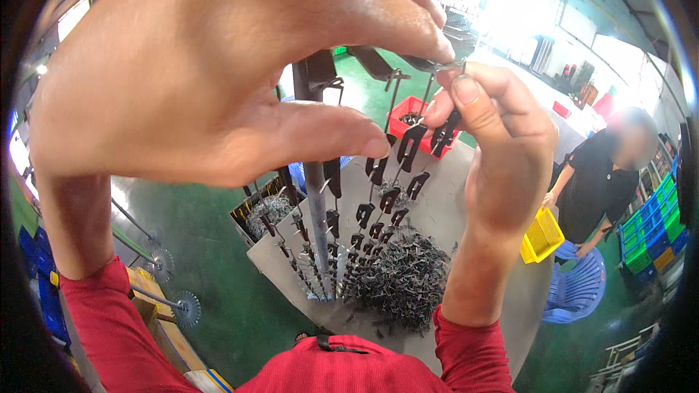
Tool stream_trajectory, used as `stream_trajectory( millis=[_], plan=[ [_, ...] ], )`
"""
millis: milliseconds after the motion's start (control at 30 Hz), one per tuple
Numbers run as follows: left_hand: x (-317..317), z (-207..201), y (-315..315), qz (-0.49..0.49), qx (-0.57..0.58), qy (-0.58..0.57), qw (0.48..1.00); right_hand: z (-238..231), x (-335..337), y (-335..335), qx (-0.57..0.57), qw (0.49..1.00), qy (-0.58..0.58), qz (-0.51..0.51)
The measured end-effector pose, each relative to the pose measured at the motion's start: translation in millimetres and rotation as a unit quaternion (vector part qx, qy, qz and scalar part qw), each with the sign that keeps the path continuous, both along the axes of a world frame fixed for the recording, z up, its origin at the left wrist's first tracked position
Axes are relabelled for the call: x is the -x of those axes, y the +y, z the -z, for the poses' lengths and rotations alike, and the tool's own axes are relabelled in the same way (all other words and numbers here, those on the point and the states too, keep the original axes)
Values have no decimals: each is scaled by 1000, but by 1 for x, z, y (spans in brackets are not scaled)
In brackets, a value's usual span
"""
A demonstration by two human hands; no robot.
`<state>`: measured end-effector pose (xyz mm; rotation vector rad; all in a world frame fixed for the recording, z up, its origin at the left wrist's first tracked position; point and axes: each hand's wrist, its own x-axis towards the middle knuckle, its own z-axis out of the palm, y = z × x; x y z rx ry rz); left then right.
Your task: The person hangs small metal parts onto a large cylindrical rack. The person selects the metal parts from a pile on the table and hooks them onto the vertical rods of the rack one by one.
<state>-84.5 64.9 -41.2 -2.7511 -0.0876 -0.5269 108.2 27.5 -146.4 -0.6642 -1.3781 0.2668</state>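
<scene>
My left hand [196, 80] is raised close to the camera on the left, with thumb and fingers wide apart. Its upper fingertip touches or nearly touches a flat black arm at the top of a hanging rack [314, 204]. Beside it my right hand [502, 113] pinches a small black slotted part [445, 135] near a wire hook at the rack's top right. Exactly where the part meets the hook is hidden by my fingers. Several similar black parts [412, 144] hang below in chains on thin wires.
A pile of loose black parts [408, 280] lies on the grey table [510, 320]. A red basket [404, 110] stands at the table's far side. At right, a person [601, 175] stands near a yellow basket [542, 236] and a blue plastic chair [579, 284]. Metal racks with round discs [186, 309] lie left.
</scene>
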Motion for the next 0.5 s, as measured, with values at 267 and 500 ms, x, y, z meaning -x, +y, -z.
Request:
stream_trajectory(
  millis=[267, 500],
  plan=[
    [2, -5, -4, -28, -62, 30, 997, 4, -33, -5, 43, 998, 52, 10],
    [-1, -5, -3, -67, -40, 23, 997, 3, -96, -3, 187, 921, -142, 310]
  ],
)
